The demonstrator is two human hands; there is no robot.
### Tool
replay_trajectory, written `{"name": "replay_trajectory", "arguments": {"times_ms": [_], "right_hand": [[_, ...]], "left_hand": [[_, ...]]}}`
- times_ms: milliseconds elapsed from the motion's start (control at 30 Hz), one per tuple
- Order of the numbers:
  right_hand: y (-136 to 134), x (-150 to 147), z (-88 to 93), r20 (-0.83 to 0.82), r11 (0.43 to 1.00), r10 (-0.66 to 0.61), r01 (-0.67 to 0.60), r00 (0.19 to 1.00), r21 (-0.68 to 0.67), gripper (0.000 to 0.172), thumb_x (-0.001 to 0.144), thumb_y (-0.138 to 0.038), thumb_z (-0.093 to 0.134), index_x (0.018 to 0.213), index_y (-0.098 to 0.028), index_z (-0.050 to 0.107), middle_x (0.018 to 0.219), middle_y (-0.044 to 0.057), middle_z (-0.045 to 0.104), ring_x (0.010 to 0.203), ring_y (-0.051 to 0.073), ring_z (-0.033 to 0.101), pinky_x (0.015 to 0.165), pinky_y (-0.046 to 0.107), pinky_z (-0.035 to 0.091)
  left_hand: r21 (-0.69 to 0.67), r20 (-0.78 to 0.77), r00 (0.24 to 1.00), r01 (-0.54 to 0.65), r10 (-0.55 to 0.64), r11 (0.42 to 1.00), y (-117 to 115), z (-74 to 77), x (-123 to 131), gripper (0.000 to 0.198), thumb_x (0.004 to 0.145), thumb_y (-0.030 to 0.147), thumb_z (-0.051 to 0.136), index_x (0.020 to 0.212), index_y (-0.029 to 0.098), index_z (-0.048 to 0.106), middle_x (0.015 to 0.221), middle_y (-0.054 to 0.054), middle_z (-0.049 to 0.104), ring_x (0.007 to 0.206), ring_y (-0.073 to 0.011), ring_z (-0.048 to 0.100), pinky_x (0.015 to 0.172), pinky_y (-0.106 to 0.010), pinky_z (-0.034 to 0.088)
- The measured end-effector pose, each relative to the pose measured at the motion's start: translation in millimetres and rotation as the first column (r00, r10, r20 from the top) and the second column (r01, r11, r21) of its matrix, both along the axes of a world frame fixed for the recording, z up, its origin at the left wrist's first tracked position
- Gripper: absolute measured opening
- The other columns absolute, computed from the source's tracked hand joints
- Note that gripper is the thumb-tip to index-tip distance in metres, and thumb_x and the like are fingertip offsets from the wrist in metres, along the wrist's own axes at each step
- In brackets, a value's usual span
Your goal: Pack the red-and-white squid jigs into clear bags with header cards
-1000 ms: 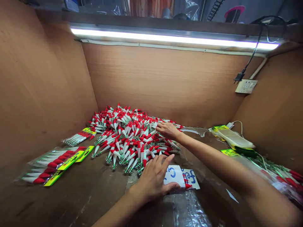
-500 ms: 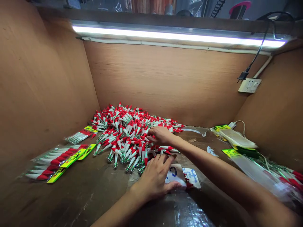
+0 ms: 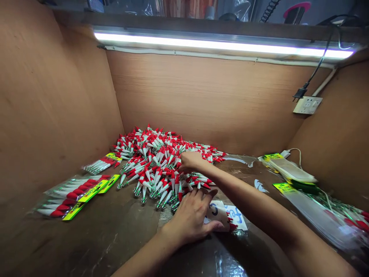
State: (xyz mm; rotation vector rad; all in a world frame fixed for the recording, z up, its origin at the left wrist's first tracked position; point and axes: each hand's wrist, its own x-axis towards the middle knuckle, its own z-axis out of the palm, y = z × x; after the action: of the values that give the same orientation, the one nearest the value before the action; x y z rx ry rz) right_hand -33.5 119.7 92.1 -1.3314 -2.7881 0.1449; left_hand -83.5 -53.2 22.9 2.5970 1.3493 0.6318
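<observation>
A heap of red-and-white squid lures [image 3: 158, 154] with green-tinted hooks lies at the back left of the bench. Over its right side is my right hand [image 3: 192, 161], fingers curled down among the lures; whatever is between the fingertips is hidden. My left hand [image 3: 191, 213] grips a curled white card [image 3: 217, 215] with blue lettering at the heap's front edge, thumb along the lower side. Small red tips [image 3: 232, 223] stick out at the card's right end, next to another lettered white piece [image 3: 238, 217].
Clear packs of lures [image 3: 77, 188] with yellow-green header cards lie on the left. Empty plastic sleeves [image 3: 291, 169] and more bagged lures [image 3: 357, 223] are on the right. A plug [image 3: 300, 92] hangs by the socket [image 3: 308, 105]. Wooden walls enclose three sides under a tube light [image 3: 219, 44].
My right hand has dipped slightly, with its fingers more curled in toward the lures. The left hand keeps its hold on the card. The whole view has shifted a little.
</observation>
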Motion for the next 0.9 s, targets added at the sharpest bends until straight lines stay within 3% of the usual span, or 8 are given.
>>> {"name": "replay_trajectory", "arguments": {"times_ms": [100, 200, 267, 400, 467, 633, 733, 900], "right_hand": [[1.5, 36.5, 21.0, -0.118, 0.993, 0.003, -0.017, 0.993, -0.114, 0.021, 0.084, -0.031, 0.069, 0.072, -0.013, 0.066, 0.066, 0.003, 0.061, 0.062, 0.014, 0.058, 0.058, 0.025, 0.047], [-6.0, 89.5, 28.1, -0.268, 0.976, 0.004, -0.063, 0.963, -0.21, 0.024, 0.089, -0.038, 0.057, 0.079, -0.016, 0.063, 0.065, -0.001, 0.057, 0.056, 0.009, 0.053, 0.054, 0.021, 0.045], [-16.5, 127.2, 19.7, -0.494, 0.925, -0.086, -0.115, 0.865, -0.363, 0.025, 0.085, -0.042, 0.059, 0.086, -0.017, 0.062, 0.067, -0.002, 0.057, 0.055, 0.009, 0.053, 0.054, 0.02, 0.047], [-44.3, 194.6, -22.5, -0.745, 0.8, -0.377, -0.212, 0.551, -0.561, 0.046, 0.074, -0.039, 0.074, 0.114, -0.021, 0.059, 0.072, -0.004, 0.062, 0.057, 0.01, 0.057, 0.053, 0.02, 0.046], [-57.6, 221.5, -49.8, -0.747, 0.774, -0.461, -0.194, 0.479, -0.603, 0.051, 0.074, -0.037, 0.076, 0.119, -0.022, 0.056, 0.079, -0.001, 0.068, 0.062, 0.012, 0.063, 0.056, 0.022, 0.049], [-78.7, 259.1, -108.3, -0.714, 0.701, -0.609, -0.188, 0.344, -0.688, 0.044, 0.07, -0.042, 0.082, 0.096, -0.018, 0.057, 0.087, 0.006, 0.075, 0.077, 0.018, 0.072, 0.071, 0.029, 0.054], [-87.0, 257.7, -122.4, -0.706, 0.73, -0.578, -0.126, 0.409, -0.671, 0.041, 0.068, -0.043, 0.084, 0.093, -0.016, 0.064, 0.085, 0.007, 0.076, 0.077, 0.021, 0.072, 0.073, 0.031, 0.054], [-103.9, 236.1, -118.0, -0.693, 0.961, -0.229, 0.046, 0.683, -0.273, 0.022, 0.086, -0.038, 0.07, 0.095, -0.02, 0.078, 0.09, 0.007, 0.077, 0.083, 0.022, 0.07, 0.078, 0.032, 0.052]], "left_hand": [[-0.005, -0.002, 1.0, -0.002, 0.002, 1.0, -1.5, 3.1, -0.8, 0.082, 0.081, 0.06, 0.07, 0.15, 0.032, 0.034, 0.132, -0.01, 0.052, 0.121, -0.0346, 0.05, 0.102, -0.051, 0.044], [-0.009, -0.006, 1.0, -0.015, 0.015, 1.0, -1.4, 4.0, -2.7, 0.08, 0.082, 0.058, 0.07, 0.149, 0.031, 0.036, 0.133, -0.01, 0.051, 0.121, -0.0336, 0.05, 0.103, -0.05, 0.043], [-0.02, -0.014, 1.0, -0.021, 0.02, 1.0, 0.0, 2.4, -4.5, 0.081, 0.081, 0.057, 0.07, 0.15, 0.031, 0.036, 0.133, -0.009, 0.052, 0.12, -0.033, 0.05, 0.103, -0.049, 0.043], [-0.055, -0.029, 0.999, 0.014, -0.015, 0.998, 4.6, -5.1, -7.5, 0.09, 0.073, 0.06, 0.077, 0.149, 0.032, 0.038, 0.132, -0.009, 0.053, 0.119, -0.0332, 0.051, 0.102, -0.049, 0.044], [-0.076, -0.044, 0.999, 0.026, -0.03, 0.997, 6.8, -8.6, -8.1, 0.094, 0.067, 0.057, 0.082, 0.147, 0.032, 0.04, 0.132, -0.009, 0.054, 0.12, -0.0345, 0.051, 0.103, -0.049, 0.043], [-0.134, -0.052, 0.998, 0.037, -0.044, 0.99, 9.4, -7.2, -6.4, 0.084, 0.068, 0.044, 0.084, 0.142, 0.035, 0.047, 0.129, -0.007, 0.056, 0.119, -0.0329, 0.053, 0.102, -0.047, 0.044], [-0.155, -0.046, 0.998, 0.036, -0.044, 0.987, 10.9, -3.4, -3.6, 0.079, 0.071, 0.042, 0.08, 0.142, 0.035, 0.047, 0.13, -0.006, 0.056, 0.117, -0.0312, 0.055, 0.1, -0.045, 0.046], [-0.169, -0.048, 0.998, 0.036, -0.045, 0.985, 14.3, -3.7, 1.2, 0.078, 0.074, 0.043, 0.08, 0.144, 0.035, 0.047, 0.128, -0.007, 0.055, 0.117, -0.0306, 0.055, 0.101, -0.046, 0.045]]}}
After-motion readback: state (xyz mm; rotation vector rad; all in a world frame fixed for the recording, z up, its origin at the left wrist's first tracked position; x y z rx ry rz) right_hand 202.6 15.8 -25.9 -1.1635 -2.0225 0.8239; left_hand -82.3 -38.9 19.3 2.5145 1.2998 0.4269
